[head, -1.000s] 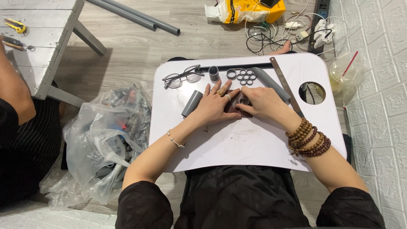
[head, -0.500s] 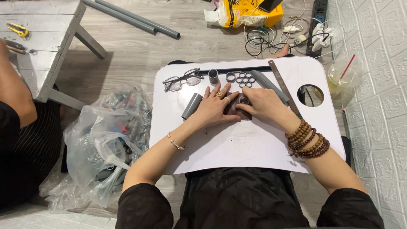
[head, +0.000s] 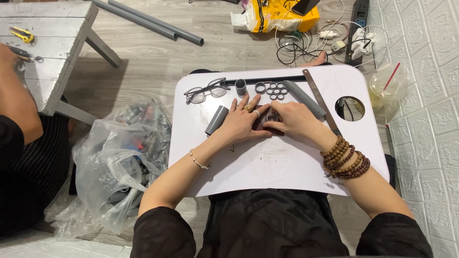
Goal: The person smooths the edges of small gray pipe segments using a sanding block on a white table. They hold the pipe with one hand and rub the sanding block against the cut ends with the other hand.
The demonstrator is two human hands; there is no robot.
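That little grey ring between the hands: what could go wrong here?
The ring sits on a dark sheet, pinched by the right hand while the left hand presses the sheet flat. Fingertips are close together, so a slip could scrape them. The ring cluster and glasses lie just beyond the hands; a jerk might scatter or knock them. The ruler by the right wrist could get nudged.

A white tabletop (head: 267, 167) with rounded corners and a round hole near its right edge carries grey-framed glasses (head: 205, 89), a short grey pipe piece (head: 216, 119), an upright pipe stub (head: 241, 86), a cluster of grey rings (head: 276, 89), a longer grey pipe (head: 306, 99), a metal ruler (head: 320, 100) and a dark brown pad (head: 266, 125) under both hands.
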